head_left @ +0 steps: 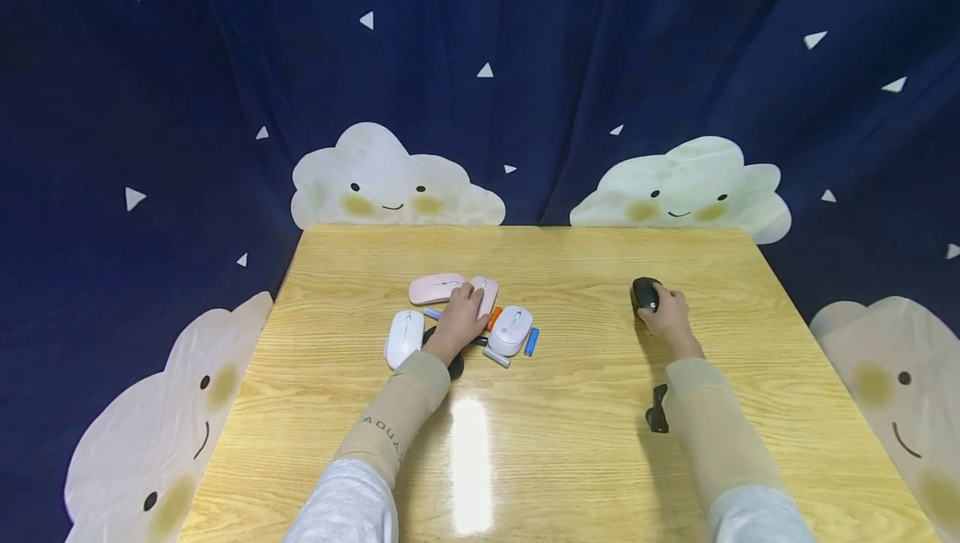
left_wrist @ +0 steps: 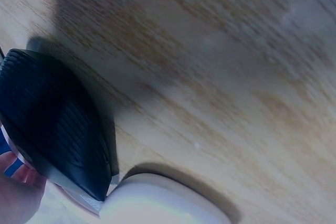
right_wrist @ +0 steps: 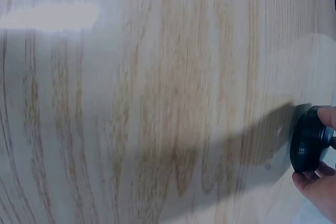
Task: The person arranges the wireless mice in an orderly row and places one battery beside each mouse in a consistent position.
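My left hand is over a cluster of computer mice, its fingers and thumb on either side of a small pink mouse. A black ribbed mouse lies under the left wrist, mostly hidden in the head view. Off to the right, my right hand grips a black mouse by its sides at the table surface. In the right wrist view, the thumb and fingers hold that mouse's ribbed edges.
Around the left hand lie a pink mouse, a white mouse, another white mouse, a blue stick, a grey stick and an orange piece. A black object sits partly behind the right sleeve.
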